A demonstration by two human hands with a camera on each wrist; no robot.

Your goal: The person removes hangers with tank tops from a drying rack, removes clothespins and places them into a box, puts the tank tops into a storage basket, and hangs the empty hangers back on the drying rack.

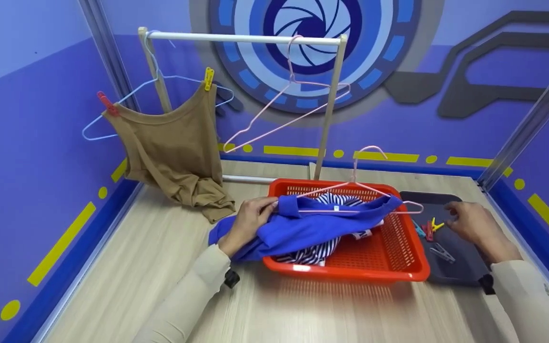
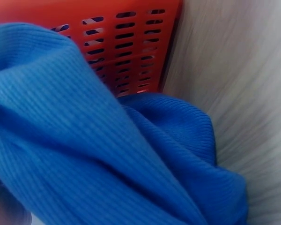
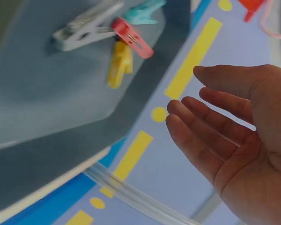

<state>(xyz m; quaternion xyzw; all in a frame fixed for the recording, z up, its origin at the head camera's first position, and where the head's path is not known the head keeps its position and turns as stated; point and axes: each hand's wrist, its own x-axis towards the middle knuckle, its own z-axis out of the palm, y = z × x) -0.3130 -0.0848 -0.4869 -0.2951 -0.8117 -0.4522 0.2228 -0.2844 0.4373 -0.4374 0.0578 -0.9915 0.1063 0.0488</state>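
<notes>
My left hand [image 1: 249, 220] grips a blue ribbed garment [image 1: 298, 233] at its upper left edge, where a pink hanger [image 1: 354, 181] runs through it. The garment lies partly over a red basket [image 1: 415, 274]; in the left wrist view its blue folds [image 2: 84, 122] hide nearly all of the hand. My right hand [image 1: 477, 226] hovers above a dark grey tray [image 1: 465, 262], fingers loosely bent and holding nothing, as the right wrist view also shows. In the tray lie a yellow clothespin [image 3: 119, 65], a red clothespin [image 3: 132, 37], a teal clothespin [image 3: 143, 13] and a grey clothespin [image 3: 86, 26].
A drying rack [image 1: 246, 38] stands at the back. From it hang a brown top [image 1: 174, 138] on a blue hanger [image 1: 134, 90], pinned by red and yellow clothespins, and a bare pink hanger [image 1: 274, 124]. Striped clothing [image 1: 310, 252] lies in the basket. Walls enclose the table.
</notes>
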